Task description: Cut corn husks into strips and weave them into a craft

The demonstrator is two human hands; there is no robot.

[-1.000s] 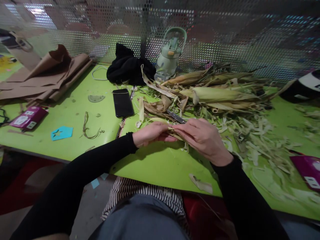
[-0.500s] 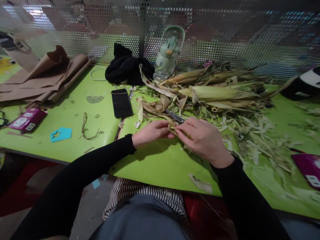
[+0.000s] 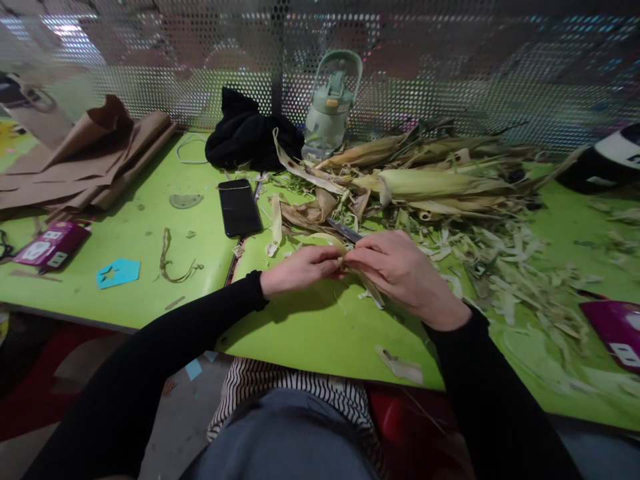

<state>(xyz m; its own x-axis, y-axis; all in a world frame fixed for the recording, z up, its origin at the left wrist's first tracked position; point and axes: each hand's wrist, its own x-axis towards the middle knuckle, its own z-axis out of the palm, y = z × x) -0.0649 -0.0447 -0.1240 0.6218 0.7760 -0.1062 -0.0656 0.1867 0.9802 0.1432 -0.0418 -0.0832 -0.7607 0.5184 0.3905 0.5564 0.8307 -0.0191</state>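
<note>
My left hand (image 3: 303, 269) pinches a pale strip of corn husk (image 3: 371, 288) between thumb and fingers, over the green table. Fingertip to fingertip with it, my right hand (image 3: 407, 275) is closed on the same strip, whose loose end hangs below the right fingers. The part between the fingertips is mostly hidden. Just behind the right hand lies a metal-bladed tool, perhaps scissors (image 3: 344, 230), its near end covered by that hand. A heap of dried corn husks (image 3: 440, 183) spreads behind both hands.
Husk shreds (image 3: 530, 280) litter the table (image 3: 295, 333) at right. Left of my hands lie a black phone (image 3: 240, 208), a blue paper piece (image 3: 119, 273) and brown paper (image 3: 95, 157). A green bottle (image 3: 327, 113) and black cloth (image 3: 250, 137) stand near the perforated screen (image 3: 190, 60).
My fingertips have come closer together on the husk strip, and the strip's loose end now hangs below my right hand. The whole view has shifted slightly.
</note>
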